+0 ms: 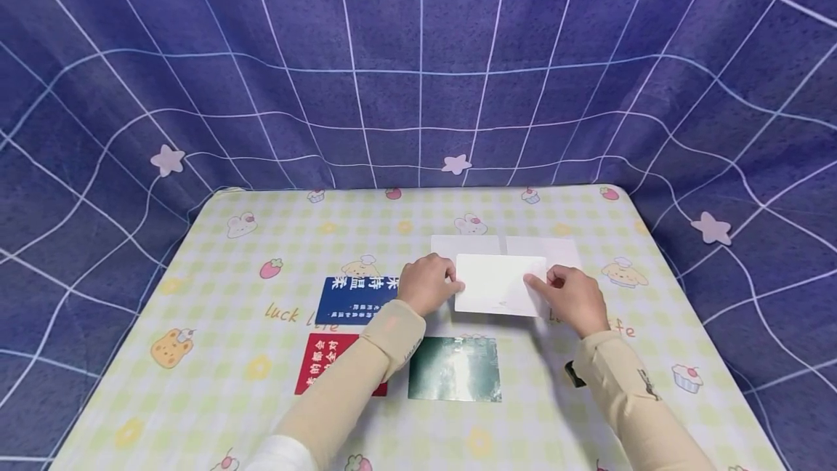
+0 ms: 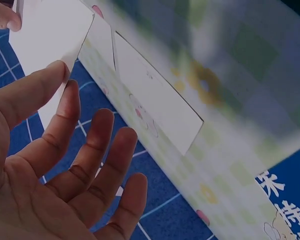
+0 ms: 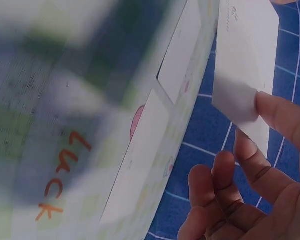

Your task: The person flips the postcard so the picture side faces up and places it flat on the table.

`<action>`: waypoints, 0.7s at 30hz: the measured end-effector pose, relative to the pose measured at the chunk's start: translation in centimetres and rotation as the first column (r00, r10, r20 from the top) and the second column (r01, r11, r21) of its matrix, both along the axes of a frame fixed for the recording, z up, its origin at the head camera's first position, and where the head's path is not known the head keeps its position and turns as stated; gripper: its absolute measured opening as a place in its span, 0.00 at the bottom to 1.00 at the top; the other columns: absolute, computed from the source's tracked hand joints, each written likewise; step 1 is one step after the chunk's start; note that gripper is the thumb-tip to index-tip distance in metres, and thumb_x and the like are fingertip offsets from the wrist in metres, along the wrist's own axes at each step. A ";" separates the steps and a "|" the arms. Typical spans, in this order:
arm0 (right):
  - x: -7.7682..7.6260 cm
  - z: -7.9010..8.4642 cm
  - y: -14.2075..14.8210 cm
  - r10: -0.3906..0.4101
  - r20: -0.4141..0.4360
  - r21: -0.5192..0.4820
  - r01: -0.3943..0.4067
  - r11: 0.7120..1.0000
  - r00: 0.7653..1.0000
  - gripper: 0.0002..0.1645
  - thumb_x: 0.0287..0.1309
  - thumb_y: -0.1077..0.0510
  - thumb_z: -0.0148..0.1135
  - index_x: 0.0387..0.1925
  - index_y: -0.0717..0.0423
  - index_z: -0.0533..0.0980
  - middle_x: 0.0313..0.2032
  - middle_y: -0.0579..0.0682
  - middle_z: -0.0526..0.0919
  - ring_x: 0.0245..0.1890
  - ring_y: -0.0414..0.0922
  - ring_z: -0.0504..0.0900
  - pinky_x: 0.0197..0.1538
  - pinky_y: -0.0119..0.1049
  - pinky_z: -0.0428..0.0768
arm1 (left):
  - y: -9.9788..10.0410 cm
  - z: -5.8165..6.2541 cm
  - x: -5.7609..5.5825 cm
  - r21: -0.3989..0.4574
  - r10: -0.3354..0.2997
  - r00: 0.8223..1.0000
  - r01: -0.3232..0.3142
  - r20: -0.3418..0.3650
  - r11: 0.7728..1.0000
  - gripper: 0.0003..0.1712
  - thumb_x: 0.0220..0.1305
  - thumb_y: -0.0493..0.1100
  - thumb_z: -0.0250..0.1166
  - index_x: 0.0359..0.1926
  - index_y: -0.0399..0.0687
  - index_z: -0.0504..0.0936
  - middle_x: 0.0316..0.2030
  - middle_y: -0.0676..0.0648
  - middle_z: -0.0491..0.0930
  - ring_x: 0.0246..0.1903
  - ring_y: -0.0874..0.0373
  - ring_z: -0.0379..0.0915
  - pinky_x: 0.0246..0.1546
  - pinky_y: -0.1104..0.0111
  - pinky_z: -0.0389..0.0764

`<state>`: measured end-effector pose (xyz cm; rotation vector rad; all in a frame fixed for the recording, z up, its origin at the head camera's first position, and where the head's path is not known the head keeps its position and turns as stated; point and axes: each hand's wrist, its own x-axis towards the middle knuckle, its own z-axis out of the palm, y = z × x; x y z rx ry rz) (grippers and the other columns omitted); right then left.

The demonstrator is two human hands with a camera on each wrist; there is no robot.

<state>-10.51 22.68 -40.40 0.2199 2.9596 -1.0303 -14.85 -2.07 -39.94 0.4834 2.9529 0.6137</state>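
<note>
White card (head view): held aloft right of the frame's centre (image 1: 501, 284); by appearance, the one card yet to lie flat.
Left hand (image 1: 426, 283): at the card's left edge.
Right hand (image 1: 578, 299): pinching its right edge.
Cards already flat on the surface (image 1: 216, 398): blue card (image 1: 349, 302), red card (image 1: 323, 363) and green card (image 1: 454, 369), lower centre; two pale cards (image 1: 466, 245) behind the white card.
Left-wrist view: thumb and forefinger pinch the white card, upper left; other fingers spread.
Right-wrist view: thumb and forefinger pinch its near end, right of centre.
</note>
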 end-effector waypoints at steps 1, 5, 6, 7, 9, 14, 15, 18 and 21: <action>0.0 0.0 -0.2 0.000 0.000 0.000 0.000 1.000 1.000 0.27 0.64 0.38 0.65 0.23 0.52 0.69 0.20 0.47 0.70 0.21 0.46 0.68 0.30 0.39 0.63 | -0.2 0.1 0.1 0.003 0.001 1.000 -0.001 0.000 1.000 0.15 0.62 0.51 0.73 0.25 0.53 0.80 0.32 0.51 0.79 0.32 0.56 0.73 0.41 0.57 0.76; -0.1 0.1 -1.0 0.004 0.001 -0.001 -0.004 1.000 1.000 0.27 0.64 0.37 0.65 0.23 0.52 0.69 0.22 0.47 0.71 0.24 0.47 0.68 0.31 0.39 0.63 | -1.0 0.3 0.3 0.006 0.007 1.000 -0.007 0.000 1.000 0.14 0.62 0.51 0.73 0.25 0.53 0.80 0.32 0.51 0.78 0.32 0.56 0.73 0.42 0.56 0.76; -0.2 0.0 -1.1 0.005 0.001 -0.003 -0.005 1.000 1.000 0.27 0.64 0.37 0.65 0.23 0.52 0.69 0.22 0.48 0.71 0.24 0.47 0.68 0.31 0.39 0.63 | -1.2 0.3 0.3 0.006 0.009 1.000 -0.009 0.002 1.000 0.15 0.62 0.51 0.73 0.25 0.53 0.79 0.32 0.51 0.78 0.31 0.56 0.72 0.42 0.56 0.76; -0.2 0.0 -1.3 0.007 0.001 -0.006 -0.007 1.000 1.000 0.27 0.64 0.38 0.65 0.23 0.52 0.69 0.22 0.48 0.70 0.25 0.47 0.68 0.31 0.39 0.63 | -1.4 0.2 0.3 0.004 0.009 1.000 -0.009 0.002 1.000 0.15 0.62 0.51 0.73 0.25 0.53 0.79 0.32 0.51 0.78 0.31 0.56 0.72 0.42 0.57 0.76; -0.2 0.0 -1.6 0.011 0.004 -0.011 -0.011 1.000 1.000 0.27 0.64 0.38 0.65 0.23 0.52 0.69 0.22 0.48 0.70 0.25 0.47 0.67 0.32 0.39 0.62 | -1.7 0.1 0.3 -0.002 0.010 1.000 -0.010 0.004 1.000 0.15 0.62 0.52 0.73 0.24 0.54 0.79 0.31 0.52 0.77 0.31 0.56 0.72 0.41 0.57 0.75; -0.2 -0.1 -2.4 0.021 0.013 -0.023 -0.020 1.000 1.000 0.26 0.64 0.39 0.65 0.23 0.53 0.69 0.22 0.48 0.70 0.25 0.47 0.67 0.32 0.39 0.62 | -2.5 0.0 0.3 -0.004 0.022 1.000 -0.021 0.010 1.000 0.15 0.62 0.51 0.73 0.24 0.54 0.79 0.31 0.52 0.77 0.31 0.56 0.72 0.41 0.57 0.75; -0.3 -0.1 -2.5 0.022 0.015 -0.025 -0.022 0.999 1.000 0.27 0.64 0.39 0.66 0.23 0.53 0.69 0.21 0.48 0.70 0.25 0.47 0.67 0.32 0.39 0.62 | -2.7 0.0 0.4 -0.003 0.023 1.000 -0.023 0.009 1.000 0.14 0.62 0.51 0.73 0.24 0.54 0.80 0.31 0.52 0.77 0.31 0.56 0.72 0.41 0.57 0.75; -0.3 -0.2 -3.0 0.024 0.014 -0.031 -0.024 0.999 1.000 0.26 0.64 0.40 0.66 0.22 0.53 0.69 0.21 0.48 0.69 0.24 0.46 0.66 0.32 0.39 0.62 | -3.1 0.0 0.6 0.002 0.026 1.000 -0.026 0.011 1.000 0.12 0.61 0.49 0.73 0.25 0.53 0.81 0.32 0.51 0.78 0.32 0.56 0.73 0.41 0.57 0.76; -0.4 -0.2 -3.4 0.030 0.014 -0.036 -0.029 0.999 0.999 0.26 0.64 0.40 0.66 0.22 0.53 0.69 0.20 0.47 0.70 0.24 0.46 0.66 0.32 0.39 0.62 | -3.5 0.1 0.7 0.006 0.028 1.000 -0.029 0.010 1.000 0.12 0.61 0.49 0.73 0.25 0.53 0.81 0.31 0.51 0.78 0.32 0.56 0.73 0.41 0.56 0.76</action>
